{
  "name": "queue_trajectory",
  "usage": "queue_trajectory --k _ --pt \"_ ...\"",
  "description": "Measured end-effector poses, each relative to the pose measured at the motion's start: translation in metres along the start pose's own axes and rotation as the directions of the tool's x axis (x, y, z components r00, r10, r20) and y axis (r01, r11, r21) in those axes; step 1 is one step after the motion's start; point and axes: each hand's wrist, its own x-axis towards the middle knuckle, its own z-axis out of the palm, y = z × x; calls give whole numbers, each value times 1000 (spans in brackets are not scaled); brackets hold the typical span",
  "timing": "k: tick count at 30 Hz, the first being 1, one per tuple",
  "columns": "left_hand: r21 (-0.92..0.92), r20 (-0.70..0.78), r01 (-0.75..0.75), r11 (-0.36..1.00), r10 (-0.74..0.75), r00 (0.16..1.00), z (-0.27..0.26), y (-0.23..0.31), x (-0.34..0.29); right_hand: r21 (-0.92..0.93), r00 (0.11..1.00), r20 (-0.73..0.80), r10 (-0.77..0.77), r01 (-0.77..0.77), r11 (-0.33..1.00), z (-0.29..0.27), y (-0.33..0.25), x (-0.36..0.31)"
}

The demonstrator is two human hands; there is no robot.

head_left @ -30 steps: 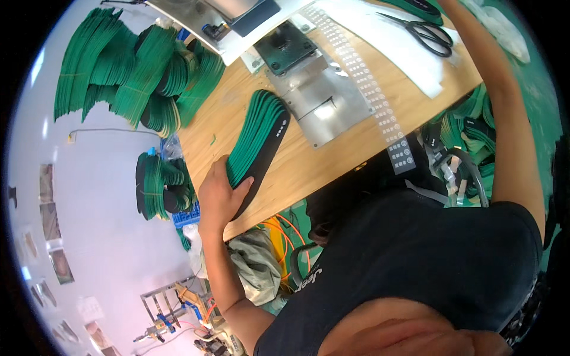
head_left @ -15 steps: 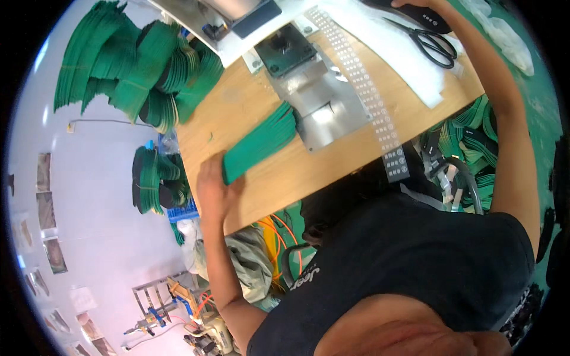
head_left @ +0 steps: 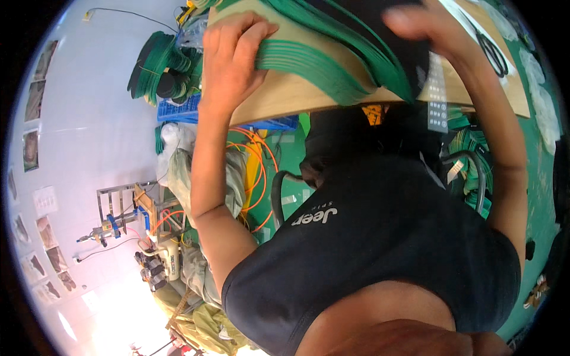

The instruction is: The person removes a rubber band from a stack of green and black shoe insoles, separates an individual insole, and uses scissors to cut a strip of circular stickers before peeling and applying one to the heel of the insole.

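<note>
At the table's near left part, my left hand (head_left: 234, 62) has its fingers curled round the end of a stack of green insoles (head_left: 314, 62), whose layered edges face me. The stack arches over the wooden table (head_left: 279, 95). Another curved bundle of insoles (head_left: 350, 24), green along the edges, rises behind it and reaches the top of the picture. Its dark face (head_left: 380, 29) lies on the right. Over that dark face is my right hand (head_left: 418, 26), smeared by motion with the thumb toward the left; its other fingers do not show clearly.
Black scissors (head_left: 493, 53) lie at the table's right. A printed strip (head_left: 437, 101) hangs over the near edge. More green insole bundles (head_left: 157, 65) stand at the left by a blue crate (head_left: 178, 110). Orange hoses (head_left: 261, 172) run across the floor; a chair armrest (head_left: 278, 196) stands beside me.
My right hand has come from the far right toward the middle, over a large insole bundle now in front of me. My left hand stays on the green stack's end. The view has shifted.
</note>
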Motion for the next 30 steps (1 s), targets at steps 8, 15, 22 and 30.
queue_trajectory --k 8,15,22,30 --pt "43 -295 110 993 -92 951 11 2 -25 393 857 504 107 -338 855 14 51 81" --pt "-630 -6 463 623 -600 800 -9 -24 -100 -431 894 448 4 212 877 40 2 101" --pt "-369 228 610 702 -568 791 -10 -37 -112 -867 900 424 -106 437 241 62 76 114" --pt "-457 333 692 559 -614 716 24 -21 -108 -868 903 429 -27 420 264 73 78 120"
